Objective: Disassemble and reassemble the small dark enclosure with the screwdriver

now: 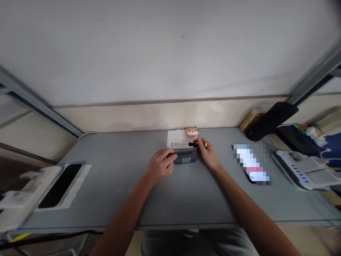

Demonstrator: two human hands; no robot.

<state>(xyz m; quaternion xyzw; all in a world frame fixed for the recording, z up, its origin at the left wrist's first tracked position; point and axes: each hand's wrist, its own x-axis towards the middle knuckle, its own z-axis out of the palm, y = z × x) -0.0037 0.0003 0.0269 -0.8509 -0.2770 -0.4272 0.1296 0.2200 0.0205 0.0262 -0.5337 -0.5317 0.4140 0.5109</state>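
Note:
A dark grey box-shaped device (185, 157) with a slotted vent and a pale label stands on the desk in front of me. My left hand (162, 163) grips its left end, fingers over the top edge. In my right hand (207, 153) is a screwdriver (193, 144) with a black and yellow handle, its thin shaft pointing left. The right fingers are also close to the device's right end; whether they touch it I cannot tell. Behind the device lies a sheet of white paper (176, 136) with several small dark screws (172, 144) near the screwdriver's tip.
An orange animal-faced item (192, 132) sits at the paper's back edge. To the right are a blurred-out lit phone (252, 165), a power strip (298, 172) and a black cylinder (271, 121). A dark phone (61, 185) and a white power strip (29, 195) lie left.

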